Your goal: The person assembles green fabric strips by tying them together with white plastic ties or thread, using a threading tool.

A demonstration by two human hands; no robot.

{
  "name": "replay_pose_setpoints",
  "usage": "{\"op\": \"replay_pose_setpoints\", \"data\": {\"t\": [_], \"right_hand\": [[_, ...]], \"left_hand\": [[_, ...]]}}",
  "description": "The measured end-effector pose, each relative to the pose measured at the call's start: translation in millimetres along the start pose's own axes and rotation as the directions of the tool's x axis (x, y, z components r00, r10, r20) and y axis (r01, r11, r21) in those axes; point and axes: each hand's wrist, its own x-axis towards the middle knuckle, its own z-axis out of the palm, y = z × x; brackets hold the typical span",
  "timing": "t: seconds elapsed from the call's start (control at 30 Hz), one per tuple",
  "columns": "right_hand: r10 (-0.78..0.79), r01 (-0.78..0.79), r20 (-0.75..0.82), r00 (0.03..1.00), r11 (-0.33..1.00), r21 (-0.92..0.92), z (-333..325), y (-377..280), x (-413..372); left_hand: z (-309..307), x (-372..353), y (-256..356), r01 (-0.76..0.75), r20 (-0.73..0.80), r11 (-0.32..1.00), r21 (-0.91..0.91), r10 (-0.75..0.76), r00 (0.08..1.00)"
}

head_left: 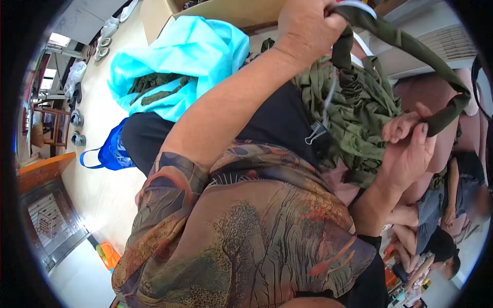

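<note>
A dark green fabric strip [418, 47] arches between my two hands. Its upper part is gripped by my left hand [310, 28], fingers closed, beside a white curved band [358, 6] at the top edge. My right hand [408, 146], palm up, pinches the strip's lower end between thumb and fingers. Beneath the strip, a tangled pile of similar green strips [354, 120] lies beside my lap. A black binder clip [319, 129] with wire handles sits at the pile's near side, against my dark trousers [275, 120].
At left, a light-blue bag [205, 43] holds more green strips [159, 90], with a cardboard box [226, 18] behind it. A darker blue bag [114, 149] rests on the floor. Pink seating [423, 90] runs along the right, where other people [436, 210] sit. Shoes [77, 118] line the far left.
</note>
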Motion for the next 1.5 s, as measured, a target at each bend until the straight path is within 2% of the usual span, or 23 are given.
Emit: {"op": "replay_pose_setpoints", "data": {"t": [0.1,0.17,0.23,0.27,0.37,0.47,0.57,0.6,0.63,0.7,0.77,0.83,1.07,1.17,1.27,1.3,1.33,1.43,1.5], "right_hand": [[0.111,-0.111,0.009,0.994,0.993,-0.036,-0.5,11.4,-17.6],[0.259,-0.258,0.006,0.966,0.962,-0.089,2.7,26.3,-38.5],[0.436,-0.429,-0.014,0.900,0.877,-0.216,7.1,41.3,-57.8],[0.516,-0.502,-0.007,0.856,0.829,-0.247,3.2,52.8,-67.3],[0.714,-0.676,-0.004,0.700,0.660,-0.327,-15.0,87.5,-97.5],[0.728,-0.617,0.023,0.685,0.597,-0.513,-26.8,93.6,-114.4],[0.715,-0.621,-0.024,0.699,0.590,-0.517,-28.1,92.1,-116.3],[0.672,-0.572,-0.012,0.740,0.621,-0.536,-27.8,93.8,-116.4],[0.628,-0.523,0.000,0.778,0.649,-0.553,-26.9,96.5,-117.9],[0.575,-0.430,0.041,0.817,0.655,-0.621,-26.9,97.7,-119.7],[0.561,-0.337,0.094,0.823,0.614,-0.713,-27.9,93.8,-119.6],[0.543,-0.324,0.091,0.835,0.617,-0.717,-25.1,90.2,-118.1],[0.563,-0.479,-0.033,0.826,0.670,-0.568,-8.9,81.6,-112.3],[0.596,-0.478,-0.032,0.802,0.610,-0.632,-2.1,74.4,-99.7],[0.503,-0.425,0.009,0.864,0.739,-0.523,2.1,78.0,-103.7],[0.499,-0.397,0.041,0.865,0.733,-0.553,-1.9,79.8,-104.8],[0.496,-0.368,0.073,0.865,0.727,-0.580,-9.1,81.4,-105.6],[0.466,-0.322,0.081,0.881,0.717,-0.618,-10.8,77.7,-105.1],[0.460,-0.302,0.096,0.883,0.712,-0.633,-12.1,75.0,-105.6]], "left_hand": [[-17.5,24.4,21.5,-0.129,-0.101,0.979,-0.159,0.114,0.988],[-16.7,15.2,6.2,-0.018,-0.015,0.998,0.064,0.019,1.000],[-3.3,-22.4,-43.6,0.036,0.048,0.937,0.346,-0.056,0.997],[-4.4,-45.8,-50.4,0.190,0.167,0.908,0.373,-0.267,0.949],[-9.2,-95.6,-59.2,0.182,0.356,0.841,0.509,-0.399,0.845],[-24.5,-107.2,-50.2,0.036,0.306,0.921,0.388,-0.165,0.938],[-38.7,-106.3,-37.1,0.176,0.247,0.926,0.335,-0.266,0.932],[-41.8,-112.7,-32.4,0.263,0.284,0.943,0.204,-0.314,0.906],[-42.2,-117.3,-23.3,0.442,0.394,0.886,0.138,-0.459,0.796],[-38.8,-124.8,-3.5,0.760,0.611,0.645,0.076,-0.632,0.476],[-30.2,-128.5,2.8,0.857,0.647,0.514,0.022,-0.661,0.380],[-19.3,-134.8,-4.5,0.921,0.686,0.388,-0.027,-0.663,0.299],[-15.4,-146.8,1.0,0.907,0.688,0.416,-0.057,-0.642,0.338],[-12.5,-159.9,5.0,0.742,0.806,0.671,0.004,-0.441,0.395],[-16.9,-158.6,5.7,0.714,0.867,0.698,0.060,-0.391,0.309],[-18.9,-158.1,6.0,0.709,0.879,0.702,0.069,-0.378,0.289],[-21.2,-156.5,8.4,0.735,0.895,0.668,0.114,-0.390,0.216],[-36.7,-141.8,21.3,0.866,0.837,0.491,0.099,-0.512,0.195],[-37.2,-151.2,6.2,0.932,0.776,0.354,-0.075,-0.566,0.277]]}}
